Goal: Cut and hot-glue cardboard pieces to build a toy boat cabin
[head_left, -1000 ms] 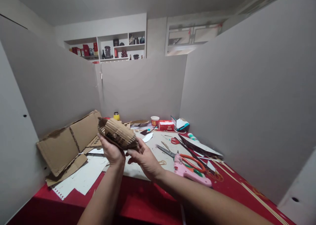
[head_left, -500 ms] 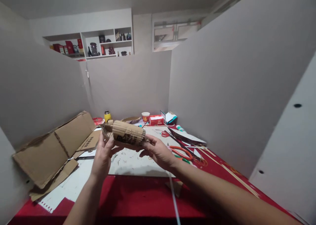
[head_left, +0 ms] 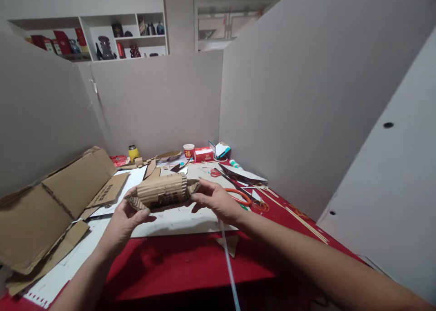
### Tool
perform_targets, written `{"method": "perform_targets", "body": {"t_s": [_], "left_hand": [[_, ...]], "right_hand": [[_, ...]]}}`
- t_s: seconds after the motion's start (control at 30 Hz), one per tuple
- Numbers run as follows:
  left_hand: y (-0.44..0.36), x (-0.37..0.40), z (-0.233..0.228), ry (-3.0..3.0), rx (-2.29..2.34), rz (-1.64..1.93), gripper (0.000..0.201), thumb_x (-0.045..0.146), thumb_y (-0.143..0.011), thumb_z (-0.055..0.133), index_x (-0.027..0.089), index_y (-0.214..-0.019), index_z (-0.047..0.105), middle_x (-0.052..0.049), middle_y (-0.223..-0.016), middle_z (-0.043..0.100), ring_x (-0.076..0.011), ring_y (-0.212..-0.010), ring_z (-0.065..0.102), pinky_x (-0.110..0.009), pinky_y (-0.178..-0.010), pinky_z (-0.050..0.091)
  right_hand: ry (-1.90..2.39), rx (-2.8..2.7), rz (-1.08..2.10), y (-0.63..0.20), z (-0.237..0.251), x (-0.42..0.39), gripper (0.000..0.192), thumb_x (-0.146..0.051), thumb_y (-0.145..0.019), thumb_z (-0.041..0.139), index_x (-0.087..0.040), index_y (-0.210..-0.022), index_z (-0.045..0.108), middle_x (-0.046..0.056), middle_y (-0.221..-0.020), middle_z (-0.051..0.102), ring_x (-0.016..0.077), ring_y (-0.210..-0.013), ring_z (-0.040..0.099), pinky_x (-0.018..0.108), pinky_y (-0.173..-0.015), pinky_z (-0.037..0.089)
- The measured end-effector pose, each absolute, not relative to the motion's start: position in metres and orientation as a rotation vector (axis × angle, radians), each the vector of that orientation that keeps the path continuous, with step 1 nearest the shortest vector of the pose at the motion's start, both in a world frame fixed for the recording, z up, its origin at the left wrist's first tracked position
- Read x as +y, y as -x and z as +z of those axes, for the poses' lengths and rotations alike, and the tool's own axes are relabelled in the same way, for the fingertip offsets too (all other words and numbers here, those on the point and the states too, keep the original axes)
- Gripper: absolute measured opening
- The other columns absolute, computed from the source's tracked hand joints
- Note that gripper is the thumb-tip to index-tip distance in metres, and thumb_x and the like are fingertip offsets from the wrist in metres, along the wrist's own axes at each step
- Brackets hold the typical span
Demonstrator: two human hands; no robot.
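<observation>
Left hand (head_left: pixel 124 220) grips the corrugated cardboard boat (head_left: pixel 162 191) at its near-left end, boat at 1 o'clock from the palm. Right hand (head_left: pixel 218 201) pinches the boat's right tip, boat at 9 o'clock, held above the white board (head_left: pixel 184 220) on the red table (head_left: pixel 177 265).

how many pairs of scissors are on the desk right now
2 visible: orange-handled scissors beside the right hand, and red-handled scissors farther back. The hands may hide more.

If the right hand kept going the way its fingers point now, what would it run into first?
The right hand points leftward and already grips the end of the ribbed brown corrugated-cardboard boat-shaped piece, so it meets that first. Beyond probably lies the left hand; depth is unclear.
</observation>
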State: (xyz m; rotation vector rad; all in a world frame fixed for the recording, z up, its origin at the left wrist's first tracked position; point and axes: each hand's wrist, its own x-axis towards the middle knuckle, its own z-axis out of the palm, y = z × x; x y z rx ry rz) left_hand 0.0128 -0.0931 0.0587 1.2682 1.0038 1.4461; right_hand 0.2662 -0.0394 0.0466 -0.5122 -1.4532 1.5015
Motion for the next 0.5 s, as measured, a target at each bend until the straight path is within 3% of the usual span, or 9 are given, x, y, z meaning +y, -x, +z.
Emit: {"method": "perform_targets", "body": {"t_s": [0.13, 0.33, 0.5], "left_hand": [[0.000, -0.080, 0.051, -1.241, 1.030, 1.330, 0.058, 0.027, -0.063, 0.086, 0.017, -0.116, 0.064, -0.014, -0.109, 0.073, -0.0322, -0.096, 0.071, -0.040, -0.073, 0.062], [0.008, -0.056, 0.047, -1.267, 1.009, 1.189, 0.054, 0.034, -0.070, 0.083, 0.014, -0.116, 0.064, -0.019, -0.107, 0.073, -0.0344, -0.091, 0.073, -0.040, -0.070, 0.061], [0.011, -0.043, 0.039, -1.265, 0.969, 1.116, 0.048, 0.038, -0.076, 0.077, 0.014, -0.115, 0.064, -0.022, -0.113, 0.071, -0.0337, -0.089, 0.074, -0.038, -0.068, 0.061]], "right_hand": [[0.579, -1.378, 1.564, -0.256, 0.040, -0.035, 0.030, -0.034, -0.070, 0.081, -0.017, -0.093, 0.069, 0.003, -0.088, 0.069, 0.0168, -0.079, 0.067, 0.027, -0.063, 0.057], [0.596, -1.198, 1.568, -0.238, 0.037, -0.024, 0.042, -0.043, -0.075, 0.076, -0.029, -0.112, 0.063, 0.002, -0.106, 0.068, 0.0142, -0.082, 0.068, 0.024, -0.064, 0.056], [0.645, -1.120, 1.525, -0.237, 0.028, -0.011, 0.037, -0.043, -0.072, 0.078, -0.025, -0.102, 0.068, 0.003, -0.101, 0.070, 0.0155, -0.077, 0.069, 0.026, -0.063, 0.057]]}}
